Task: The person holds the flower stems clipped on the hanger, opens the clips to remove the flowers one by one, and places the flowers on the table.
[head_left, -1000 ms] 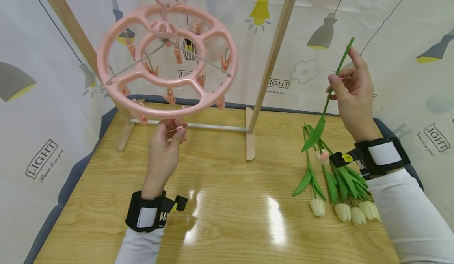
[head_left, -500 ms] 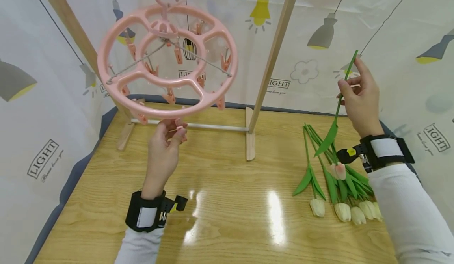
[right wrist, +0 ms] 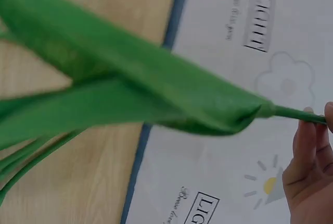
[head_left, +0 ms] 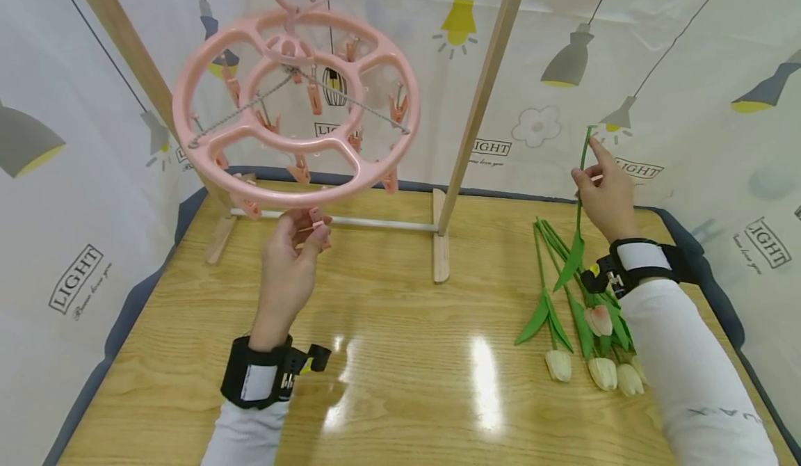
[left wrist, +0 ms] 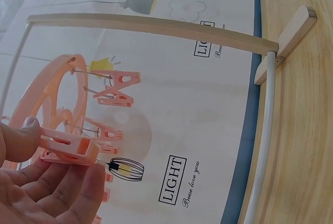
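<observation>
My left hand [head_left: 288,271] pinches a pink clothespin [left wrist: 70,146] between thumb and fingers, just under the front rim of the pink round hanger [head_left: 275,195]. Whether the clothespin's jaws are apart I cannot tell. Over at the right, my right hand [head_left: 610,198] pinches the stem of a pink-and-white artificial tulip [head_left: 599,320] near its cut end. This tulip hangs head down, its leaves [right wrist: 156,94] filling much of the right wrist view. Below it, white tulips [head_left: 603,374] lie on the table, partly hidden by the right sleeve.
The hanger hangs in a wooden frame [head_left: 478,104] with a white bottom bar [head_left: 382,224] and wooden feet [head_left: 441,257]. More pink clothespins [head_left: 300,169] dangle around the rings. A printed cloth [head_left: 400,69] stands behind the wooden table [head_left: 400,355].
My right hand has moved down, first a little right and then left, lowering the hanging tulip over the lying ones. The left hand has stayed at the clothespin.
</observation>
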Tool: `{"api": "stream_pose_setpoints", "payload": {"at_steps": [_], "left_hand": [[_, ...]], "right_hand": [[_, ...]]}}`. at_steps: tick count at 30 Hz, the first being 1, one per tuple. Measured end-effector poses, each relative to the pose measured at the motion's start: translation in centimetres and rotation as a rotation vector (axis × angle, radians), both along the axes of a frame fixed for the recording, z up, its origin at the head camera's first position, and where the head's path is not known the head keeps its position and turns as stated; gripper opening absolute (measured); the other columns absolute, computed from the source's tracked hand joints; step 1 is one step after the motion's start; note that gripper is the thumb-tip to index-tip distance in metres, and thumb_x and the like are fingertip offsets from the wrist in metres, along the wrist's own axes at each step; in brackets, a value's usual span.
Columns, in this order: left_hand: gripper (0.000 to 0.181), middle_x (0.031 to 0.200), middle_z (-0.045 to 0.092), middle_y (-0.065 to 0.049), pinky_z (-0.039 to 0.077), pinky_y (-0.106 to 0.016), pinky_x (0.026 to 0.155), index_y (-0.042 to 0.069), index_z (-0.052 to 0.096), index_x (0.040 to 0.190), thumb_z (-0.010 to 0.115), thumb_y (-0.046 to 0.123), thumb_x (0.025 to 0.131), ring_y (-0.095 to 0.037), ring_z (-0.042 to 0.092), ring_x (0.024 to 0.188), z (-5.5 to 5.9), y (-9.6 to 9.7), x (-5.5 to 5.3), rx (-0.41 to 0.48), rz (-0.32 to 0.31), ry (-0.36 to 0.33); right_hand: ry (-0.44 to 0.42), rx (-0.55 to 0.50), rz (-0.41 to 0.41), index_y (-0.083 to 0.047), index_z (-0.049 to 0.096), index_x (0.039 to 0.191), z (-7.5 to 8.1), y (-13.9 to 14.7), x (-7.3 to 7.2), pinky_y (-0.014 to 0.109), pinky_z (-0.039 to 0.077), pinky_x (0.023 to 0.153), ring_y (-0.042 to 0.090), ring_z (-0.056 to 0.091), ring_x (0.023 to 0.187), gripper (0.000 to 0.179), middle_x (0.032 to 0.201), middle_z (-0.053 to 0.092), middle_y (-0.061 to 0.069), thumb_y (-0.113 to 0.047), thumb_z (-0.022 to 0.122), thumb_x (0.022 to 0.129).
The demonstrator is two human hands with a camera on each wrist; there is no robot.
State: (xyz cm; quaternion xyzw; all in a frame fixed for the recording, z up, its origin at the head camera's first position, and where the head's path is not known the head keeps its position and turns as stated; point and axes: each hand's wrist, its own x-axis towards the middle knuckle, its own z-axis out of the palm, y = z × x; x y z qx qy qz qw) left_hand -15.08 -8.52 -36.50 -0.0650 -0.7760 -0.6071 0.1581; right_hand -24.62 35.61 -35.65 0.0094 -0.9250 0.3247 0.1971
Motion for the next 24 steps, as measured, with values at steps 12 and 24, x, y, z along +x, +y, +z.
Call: {"api": "stream_pose_setpoints", "payload": {"at_steps": [12, 24], "left_hand": [[0.03, 0.113, 0.064, -0.026, 0.052, -0.009, 0.072, -0.01, 0.051, 0.12, 0.057, 0.007, 0.096, -0.028, 0.062, 0.095, -0.2, -0.1, -0.1, 0.0, 0.001, -0.005], [0.031, 0.113, 0.065, -0.025, 0.053, -0.01, 0.073, -0.01, 0.052, 0.12, 0.057, 0.009, 0.096, -0.016, 0.06, 0.091, -0.3, -0.1, -0.1, -0.002, 0.004, -0.009]], "right_hand": [[-0.109, 0.125, 0.061, 0.003, 0.029, 0.149, -4.6, 0.3, 0.1, 0.032, 0.033, 0.043, 0.016, 0.045, 0.044, 0.057, 0.083, 0.066, 0.034, -0.006, 0.053, 0.098], [-0.078, 0.196, 0.049, 0.011, 0.035, 0.143, -5.0, 0.0, -0.3, 0.033, 0.027, 0.047, 0.017, 0.034, 0.042, 0.055, 0.064, 0.059, 0.028, -0.002, 0.056, 0.094]]}}
